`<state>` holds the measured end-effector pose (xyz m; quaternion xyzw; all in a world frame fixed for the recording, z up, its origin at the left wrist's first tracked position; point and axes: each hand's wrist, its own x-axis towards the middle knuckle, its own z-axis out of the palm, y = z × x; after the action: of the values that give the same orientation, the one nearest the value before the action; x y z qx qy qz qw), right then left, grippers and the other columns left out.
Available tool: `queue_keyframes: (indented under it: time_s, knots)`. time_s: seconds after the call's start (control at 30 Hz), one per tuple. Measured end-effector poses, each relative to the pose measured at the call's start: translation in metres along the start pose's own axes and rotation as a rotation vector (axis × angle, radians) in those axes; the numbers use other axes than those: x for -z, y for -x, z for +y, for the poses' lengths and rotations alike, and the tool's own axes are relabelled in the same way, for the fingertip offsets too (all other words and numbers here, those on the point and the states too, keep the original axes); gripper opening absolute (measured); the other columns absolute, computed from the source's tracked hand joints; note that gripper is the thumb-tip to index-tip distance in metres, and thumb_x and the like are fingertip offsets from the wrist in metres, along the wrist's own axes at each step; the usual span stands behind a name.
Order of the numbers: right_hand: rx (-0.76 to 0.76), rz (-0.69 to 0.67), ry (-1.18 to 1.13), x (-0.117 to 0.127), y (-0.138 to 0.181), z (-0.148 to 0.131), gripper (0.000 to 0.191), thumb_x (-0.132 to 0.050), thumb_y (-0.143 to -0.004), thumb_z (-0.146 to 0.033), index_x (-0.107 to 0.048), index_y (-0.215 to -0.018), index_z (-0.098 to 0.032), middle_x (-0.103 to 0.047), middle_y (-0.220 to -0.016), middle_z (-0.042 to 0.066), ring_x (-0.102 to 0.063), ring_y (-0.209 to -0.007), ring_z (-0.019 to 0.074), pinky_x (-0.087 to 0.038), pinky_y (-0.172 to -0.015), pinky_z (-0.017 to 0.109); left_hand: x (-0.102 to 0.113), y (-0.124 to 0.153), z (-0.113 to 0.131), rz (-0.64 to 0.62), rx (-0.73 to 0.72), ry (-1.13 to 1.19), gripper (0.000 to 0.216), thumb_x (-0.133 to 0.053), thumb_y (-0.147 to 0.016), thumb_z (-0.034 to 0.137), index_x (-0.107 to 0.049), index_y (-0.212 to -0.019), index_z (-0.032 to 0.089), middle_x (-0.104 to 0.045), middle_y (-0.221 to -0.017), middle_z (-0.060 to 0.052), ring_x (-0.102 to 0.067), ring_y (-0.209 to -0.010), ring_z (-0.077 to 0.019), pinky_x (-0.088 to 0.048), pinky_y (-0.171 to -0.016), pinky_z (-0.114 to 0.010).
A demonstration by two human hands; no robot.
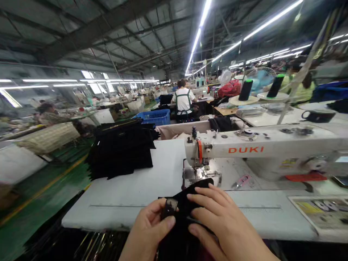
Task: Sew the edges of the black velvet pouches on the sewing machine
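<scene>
My left hand (pixel 153 227) is closed, pinching a small dark tab (pixel 170 206) with a paler end between thumb and fingers. The tab is held over a black fabric piece (pixel 181 226), just in front of the sewing machine's needle area. My right hand (pixel 217 217) lies on the same black fabric with its fingers stretched and apart, its fingertips near the upper edge. The white sewing machine (pixel 244 145) stands directly beyond, its metal presser foot area (pixel 199 175) close to the fabric's far end. The lower part of the fabric runs out of view below.
A stack of black fabric pieces (pixel 122 148) lies on the left of the white table (pixel 114 214). Pink-handled snips (pixel 241 181) rest under the machine arm. Black thread cones (pixel 246 90) and a dark mug (pixel 319 116) stand behind. A person (pixel 184 98) sits ahead, beside a blue crate (pixel 154 116).
</scene>
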<state>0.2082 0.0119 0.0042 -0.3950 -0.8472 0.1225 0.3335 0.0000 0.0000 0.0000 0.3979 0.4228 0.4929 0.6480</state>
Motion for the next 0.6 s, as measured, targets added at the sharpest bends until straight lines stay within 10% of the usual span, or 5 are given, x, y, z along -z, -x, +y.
queue_keyframes:
  time_s: [0.27,0.6]
  knots:
    - [-0.084,0.007,-0.278,0.002,-0.004,0.005,0.010,-0.069,-0.085,-0.017,-0.066,-0.080,-0.026,-0.070,-0.096,-0.007,-0.065,-0.089,0.0128,-0.049,-0.081,0.026,-0.002,0.004,0.013,0.025,-0.059,-0.016,0.029,-0.086,-0.066,0.030,-0.071,-0.088,0.016,-0.063,-0.079,-0.002,-0.057,-0.075,-0.0134,-0.048,-0.070,-0.020]
    - [-0.268,-0.016,-0.283,0.005,-0.007,0.001,0.018,-0.073,-0.079,-0.017,-0.058,-0.072,-0.024,-0.069,-0.085,-0.008,-0.065,-0.078,0.0122,-0.047,-0.070,0.024,-0.005,0.004,0.013,0.102,-0.037,0.010,0.032,-0.087,-0.063,0.031,-0.069,-0.085,0.014,-0.063,-0.075,-0.002,-0.058,-0.070,-0.0132,-0.048,-0.067,-0.021]
